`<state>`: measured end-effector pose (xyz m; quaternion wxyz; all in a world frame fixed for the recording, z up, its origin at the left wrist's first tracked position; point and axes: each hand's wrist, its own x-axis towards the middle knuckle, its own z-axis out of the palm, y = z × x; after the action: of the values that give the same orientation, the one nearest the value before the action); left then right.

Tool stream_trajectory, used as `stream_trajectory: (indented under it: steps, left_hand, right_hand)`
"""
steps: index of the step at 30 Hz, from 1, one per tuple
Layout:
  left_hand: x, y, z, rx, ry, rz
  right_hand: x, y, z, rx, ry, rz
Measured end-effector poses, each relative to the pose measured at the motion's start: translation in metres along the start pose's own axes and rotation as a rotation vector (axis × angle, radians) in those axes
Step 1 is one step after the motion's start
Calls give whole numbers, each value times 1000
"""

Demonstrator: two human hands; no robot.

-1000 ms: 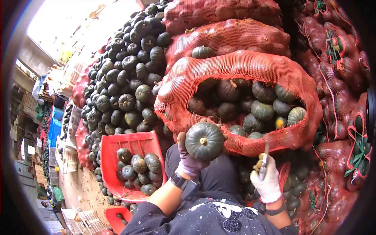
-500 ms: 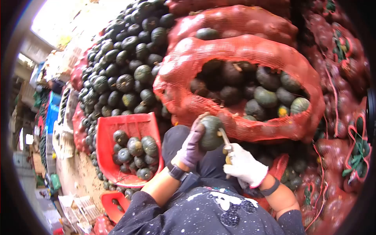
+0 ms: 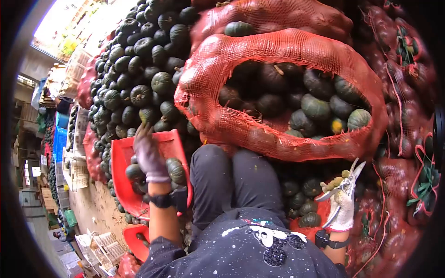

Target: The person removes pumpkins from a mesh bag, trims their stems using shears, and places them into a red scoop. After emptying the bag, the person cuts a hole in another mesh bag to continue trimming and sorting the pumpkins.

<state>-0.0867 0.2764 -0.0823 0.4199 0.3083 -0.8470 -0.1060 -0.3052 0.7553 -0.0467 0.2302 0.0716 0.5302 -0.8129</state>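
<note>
My left hand (image 3: pixel 149 155), in a greyish glove, is over the red scoop-shaped tub (image 3: pixel 121 185). Its fingers stretch toward the far rim and the dark green pumpkins (image 3: pixel 140 95) heaped behind, and no pumpkin shows in its grasp. Inside the tub lie several pumpkins (image 3: pixel 176 171), partly covered by my hand and wrist. At the right, my right hand (image 3: pixel 342 204), in a white glove with soiled fingertips, grips pruning shears (image 3: pixel 356 172). Their blades are spread apart and point away from me, near the front of the red mesh sack (image 3: pixel 278 141).
The sack's wide torn mouth shows pumpkins (image 3: pixel 315 106) inside. More filled mesh sacks (image 3: pixel 403 185) line the right side. A smaller red tub (image 3: pixel 134 238) sits at lower left, and pumpkins (image 3: pixel 309 208) lie between my leg and right hand. Pale crates (image 3: pixel 79 171) stand farther left.
My left hand has swung left from in front of the sack to above the tub, and the pumpkin it held is gone from it. My right hand moved right with the shears, whose blades now show spread.
</note>
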Motion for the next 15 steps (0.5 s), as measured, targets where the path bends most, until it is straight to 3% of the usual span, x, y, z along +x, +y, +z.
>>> stream_trajectory:
  steps: [1,3,4,6,8,10,12,15]
  left_hand:
    - [38,65,20,-179,-94,131]
    - [65,147,71,-827,-270,-166]
    - [80,172,88,-680,-552,90]
    - [72,181,164,-543,-922,330]
    - [65,205,193,47,-1599,358]
    - [15,188,226,267,-1695,369]
    - [23,204,210,341,-1738,264]
    - [19,201,215,353,-1752,189]
  right_hand:
    - [1,3,2,2,-14,-10]
    - [4,10,8,-40,-63,-16]
    - [4,13,11,-56,-77,-2]
    - [-1,14,22,-68,-80,20]
    - [-3,23,18,-150,-15,16]
    - [-3,36,1,-146,-20,24]
    - [-2,50,-14,28,31,138]
    - [-13,58,-8,-228,29,100]
